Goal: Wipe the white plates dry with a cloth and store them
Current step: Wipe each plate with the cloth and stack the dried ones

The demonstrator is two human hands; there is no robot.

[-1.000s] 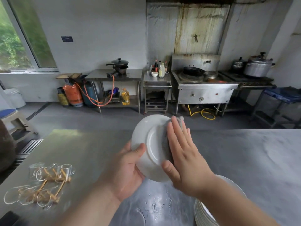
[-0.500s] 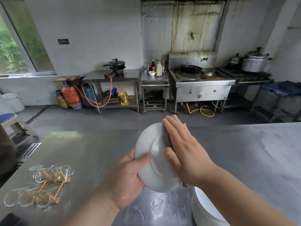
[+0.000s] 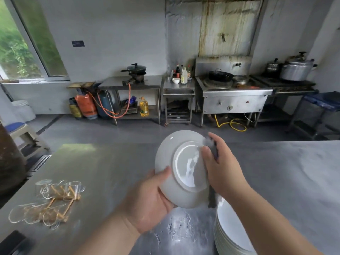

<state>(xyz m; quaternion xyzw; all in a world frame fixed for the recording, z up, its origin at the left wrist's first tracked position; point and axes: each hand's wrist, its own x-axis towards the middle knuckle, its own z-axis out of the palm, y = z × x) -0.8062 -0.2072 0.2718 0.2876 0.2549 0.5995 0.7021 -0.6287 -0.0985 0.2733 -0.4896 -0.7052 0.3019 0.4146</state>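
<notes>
Plate (image 3: 184, 168), single and white, was held tilted above the steel table (image 3: 103, 172), its underside turned toward the camera. At far left on that table, a cluster of clear glasses with wooden handles (image 3: 47, 201) was laid on its side; the exact count could not be told through the glare. Next, the left hand (image 3: 150, 201) was closed on the plate's lower left rim, the thumb laid over the edge. A wet patch (image 3: 176, 230) was seen on the table directly below the plate. The right hand (image 3: 222, 168) was pressed against the plate's right side, clasped on one dark grey cloth (image 3: 211, 144), of which one end was shown above the fingers and another hung below the plate. At lower right, one stack of white plates (image 3: 230, 234) was set on the table; its layers were too blurred to be counted.
</notes>
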